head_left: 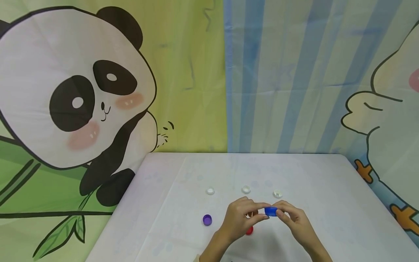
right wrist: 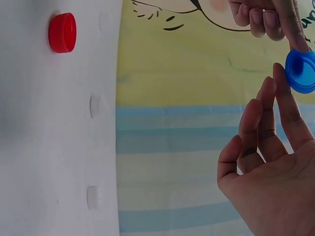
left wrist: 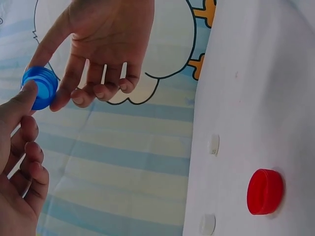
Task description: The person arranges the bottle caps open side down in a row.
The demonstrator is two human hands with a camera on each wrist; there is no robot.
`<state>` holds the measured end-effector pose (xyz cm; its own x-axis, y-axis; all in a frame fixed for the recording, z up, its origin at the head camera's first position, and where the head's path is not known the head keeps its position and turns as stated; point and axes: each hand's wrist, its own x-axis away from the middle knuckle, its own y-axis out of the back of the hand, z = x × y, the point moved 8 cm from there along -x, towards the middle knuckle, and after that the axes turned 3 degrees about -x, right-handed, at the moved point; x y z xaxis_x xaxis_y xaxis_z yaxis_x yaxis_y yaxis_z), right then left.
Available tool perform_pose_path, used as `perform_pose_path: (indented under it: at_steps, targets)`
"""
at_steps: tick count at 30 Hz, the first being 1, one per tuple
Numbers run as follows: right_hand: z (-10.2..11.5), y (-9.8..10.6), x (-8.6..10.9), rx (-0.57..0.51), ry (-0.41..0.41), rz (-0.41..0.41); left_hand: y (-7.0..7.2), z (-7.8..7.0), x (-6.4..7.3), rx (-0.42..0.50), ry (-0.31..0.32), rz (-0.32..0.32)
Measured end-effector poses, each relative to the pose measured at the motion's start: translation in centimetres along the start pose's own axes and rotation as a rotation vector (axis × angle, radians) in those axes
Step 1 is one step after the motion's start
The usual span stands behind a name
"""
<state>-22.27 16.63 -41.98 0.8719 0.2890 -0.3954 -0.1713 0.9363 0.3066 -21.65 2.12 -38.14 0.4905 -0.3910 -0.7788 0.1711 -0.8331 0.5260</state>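
A blue bottle cap is held in the air between both hands, above the table. My left hand pinches its left side with thumb and forefinger. From the other side, my right hand grips the same cap with its thumb and forefinger. The cap's hollow inside shows in the left wrist view, where the left thumb lies over its edge. Below the left hand a red bottle cap sits on the table, partly hidden by that hand; the left wrist view shows the red cap whole.
Farther back on the white table lie three white caps, at left, middle and right. A purple cap lies left of the hands. A printed curtain hangs behind the table's far edge.
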Motion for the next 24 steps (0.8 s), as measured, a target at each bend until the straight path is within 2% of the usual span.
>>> perform_pose_path:
  at_steps: [6,13,18,24]
  targets:
    - [0.13,-0.02,0.01,-0.017,-0.012,-0.012,-0.17,0.11,0.10,0.019,0.011,0.021]
    - [0.29,0.21,0.04,-0.006,0.028,-0.051,-0.40,0.03,0.20,0.012,0.022,0.068]
    - [0.34,0.39,0.13,-0.001,0.061,-0.059,-0.49,0.04,0.22,0.038,0.033,0.072]
    - [0.54,0.64,0.18,0.010,0.095,-0.081,-0.49,-0.05,0.14,0.004,0.006,0.060]
